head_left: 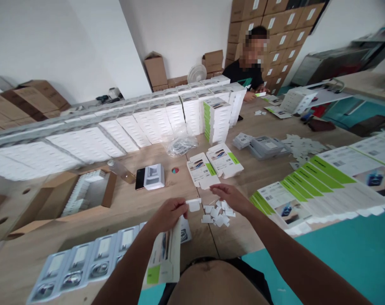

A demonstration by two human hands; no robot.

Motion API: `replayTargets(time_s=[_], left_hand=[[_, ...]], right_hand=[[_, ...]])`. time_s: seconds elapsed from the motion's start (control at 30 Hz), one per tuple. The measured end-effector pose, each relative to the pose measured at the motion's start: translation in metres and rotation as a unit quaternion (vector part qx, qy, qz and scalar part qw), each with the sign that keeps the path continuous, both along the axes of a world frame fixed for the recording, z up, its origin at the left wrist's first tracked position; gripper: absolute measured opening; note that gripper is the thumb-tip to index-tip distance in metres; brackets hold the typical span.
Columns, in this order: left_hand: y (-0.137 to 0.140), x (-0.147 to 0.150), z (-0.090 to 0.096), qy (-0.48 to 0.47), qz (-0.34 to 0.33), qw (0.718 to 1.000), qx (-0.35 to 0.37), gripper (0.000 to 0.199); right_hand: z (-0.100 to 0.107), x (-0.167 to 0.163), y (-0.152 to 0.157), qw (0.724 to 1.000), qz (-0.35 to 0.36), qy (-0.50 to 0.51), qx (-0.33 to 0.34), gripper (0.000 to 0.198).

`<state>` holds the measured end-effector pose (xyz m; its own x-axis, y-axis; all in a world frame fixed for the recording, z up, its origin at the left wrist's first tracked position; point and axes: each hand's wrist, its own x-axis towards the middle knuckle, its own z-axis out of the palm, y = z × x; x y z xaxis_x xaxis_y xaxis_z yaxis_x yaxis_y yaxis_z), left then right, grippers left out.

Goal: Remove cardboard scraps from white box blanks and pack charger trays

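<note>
My left hand (pixel 171 216) is closed on a flat printed carton (pixel 163 258) with a green corner, held upright near the table's front edge. A white flap (pixel 194 205) sticks out beyond my left thumb, at the carton's upper end. My right hand (pixel 229 197) is held over the table with its fingers stretched to the left and nothing visible in them. Below it lies a loose pile of small white card pieces (pixel 220 214). Just past its fingertips lie two printed cartons, a left one (pixel 200 169) and a right one (pixel 224 160).
Plastic trays (pixel 99 258) with coiled cables line the front left. Behind them is an open cardboard box (pixel 108 190). A long wall of stacked white boxes (pixel 160 118) spans the back. Overlapping cartons (pixel 313 182) cover the right side. A co-worker (pixel 248 72) works at the far end.
</note>
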<state>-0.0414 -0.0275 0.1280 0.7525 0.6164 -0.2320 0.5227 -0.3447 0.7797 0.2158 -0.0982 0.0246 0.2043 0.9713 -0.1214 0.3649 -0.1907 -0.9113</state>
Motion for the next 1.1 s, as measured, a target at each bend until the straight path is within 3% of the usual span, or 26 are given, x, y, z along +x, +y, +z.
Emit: replayTargets(time_s=[0.1, 0.2, 0.27, 0.37, 0.43, 0.53, 0.63, 0.73, 0.87, 1.0, 1.1], left_hand=[[-0.002, 0.007, 0.001, -0.012, 0.003, 1.000, 0.018, 0.032], [0.001, 0.011, -0.001, -0.025, 0.041, 0.997, 0.053, 0.035], [0.009, 0.011, -0.004, -0.032, 0.110, 0.990, 0.088, 0.042], [0.024, 0.012, -0.007, -0.044, 0.255, 0.956, 0.139, 0.052], [0.032, 0.015, -0.006, -0.058, 0.329, 0.930, 0.151, 0.055], [0.034, 0.023, 0.003, -0.093, 0.364, 0.917, 0.134, 0.060], [0.026, 0.026, 0.019, -0.125, 0.304, 0.942, 0.066, 0.060], [0.019, 0.020, 0.035, -0.132, 0.182, 0.973, -0.051, 0.047], [0.020, 0.011, 0.045, -0.162, 0.027, 0.957, -0.238, 0.040], [0.021, 0.011, 0.054, -0.201, 0.019, 0.952, -0.228, 0.033], [0.018, 0.014, 0.069, -0.235, 0.002, 0.948, -0.214, 0.037]], right_hand=[[0.028, -0.033, -0.001, 0.984, 0.064, 0.161, 0.052, 0.036], [0.039, -0.048, -0.003, 0.971, 0.042, 0.227, 0.066, 0.017], [0.044, -0.053, -0.010, 0.959, -0.014, 0.276, 0.069, 0.016], [0.053, -0.068, -0.025, 0.910, -0.043, 0.403, 0.086, 0.017], [0.060, -0.081, -0.033, 0.905, -0.018, 0.410, 0.110, 0.016], [0.067, -0.090, -0.034, 0.930, -0.041, 0.335, 0.146, 0.018], [0.071, -0.080, -0.026, 0.929, -0.100, 0.311, 0.174, 0.022], [0.079, -0.061, -0.018, 0.929, -0.103, 0.298, 0.193, 0.024], [0.093, -0.048, -0.013, 0.942, -0.075, 0.253, 0.206, 0.022], [0.112, -0.039, -0.012, 0.938, -0.066, 0.055, 0.336, 0.010], [0.133, -0.028, -0.013, 0.880, -0.037, -0.150, 0.448, 0.018]])
